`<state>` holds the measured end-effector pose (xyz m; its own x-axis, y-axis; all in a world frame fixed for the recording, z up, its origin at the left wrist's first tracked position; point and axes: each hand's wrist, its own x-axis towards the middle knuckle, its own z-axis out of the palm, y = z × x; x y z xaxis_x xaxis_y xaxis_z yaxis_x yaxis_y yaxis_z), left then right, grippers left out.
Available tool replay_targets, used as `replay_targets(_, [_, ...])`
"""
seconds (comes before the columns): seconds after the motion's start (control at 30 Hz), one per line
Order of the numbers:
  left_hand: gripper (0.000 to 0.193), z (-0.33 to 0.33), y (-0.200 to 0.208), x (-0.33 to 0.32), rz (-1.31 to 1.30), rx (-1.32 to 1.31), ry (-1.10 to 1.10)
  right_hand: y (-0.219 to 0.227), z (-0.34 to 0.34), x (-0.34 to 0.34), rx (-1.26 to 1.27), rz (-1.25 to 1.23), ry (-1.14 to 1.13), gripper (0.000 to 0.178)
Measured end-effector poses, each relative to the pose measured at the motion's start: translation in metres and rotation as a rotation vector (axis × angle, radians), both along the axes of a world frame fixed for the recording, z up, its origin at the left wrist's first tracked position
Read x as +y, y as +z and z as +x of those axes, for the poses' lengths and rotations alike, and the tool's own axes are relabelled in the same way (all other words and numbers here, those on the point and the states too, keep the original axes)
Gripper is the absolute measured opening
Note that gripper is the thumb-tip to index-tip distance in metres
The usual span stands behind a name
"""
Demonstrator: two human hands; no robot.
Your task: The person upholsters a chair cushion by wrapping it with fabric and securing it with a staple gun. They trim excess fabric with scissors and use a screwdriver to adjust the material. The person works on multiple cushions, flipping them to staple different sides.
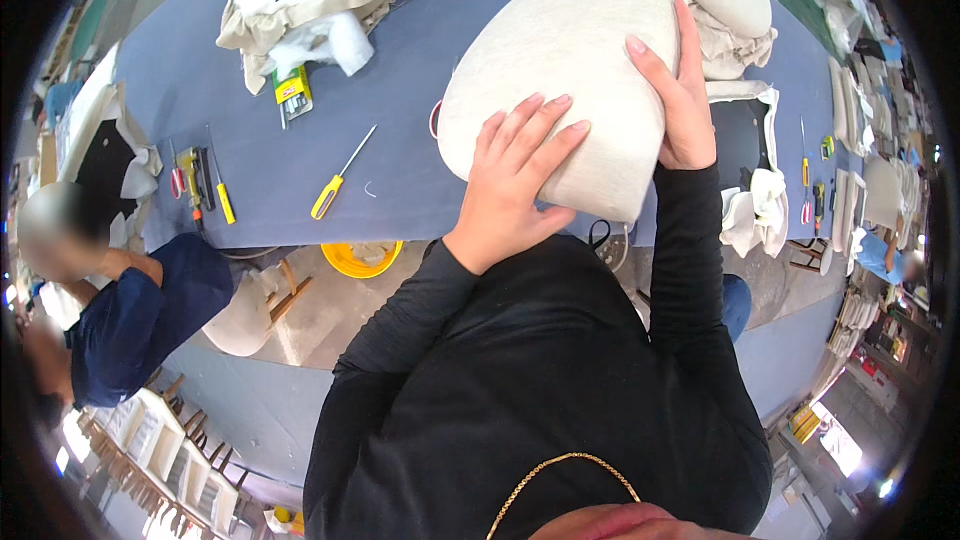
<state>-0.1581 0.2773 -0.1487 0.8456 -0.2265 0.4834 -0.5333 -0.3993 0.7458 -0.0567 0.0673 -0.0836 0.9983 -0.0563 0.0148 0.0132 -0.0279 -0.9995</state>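
Cushion (570,70) on table (400,90) – screwdriver (340,175) to its left, fabric pile (320,0) behind.

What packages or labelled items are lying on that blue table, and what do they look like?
Small flat package: far left part of the blue table, just below the heap of beige fabric; rectangular, green and yellow, with print too small to make out.
No signs or screens show clearly anywhere else.

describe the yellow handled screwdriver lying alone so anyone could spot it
Start at the blue worktable. Left of the big beige upholstered cushion under the left hand and right hand lies a screwdriver, diagonal and alone. Unlike the tools clustered at the left edge, nothing touches it.
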Motion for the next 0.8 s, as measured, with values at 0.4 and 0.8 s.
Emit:
replay_targets(0.4, [0.038,0.051,-0.119,0.153,-0.060,0.291,0.341,0.059,0.062,0.042,-0.664,-0.714,0.531,0.051])
replay_targets(0.8, [0.036,-0.090,-0.213,0.276,0.302,0.777,0.748,0.032,0.069,0.170,-0.856,-0.726,0.376,0.037])
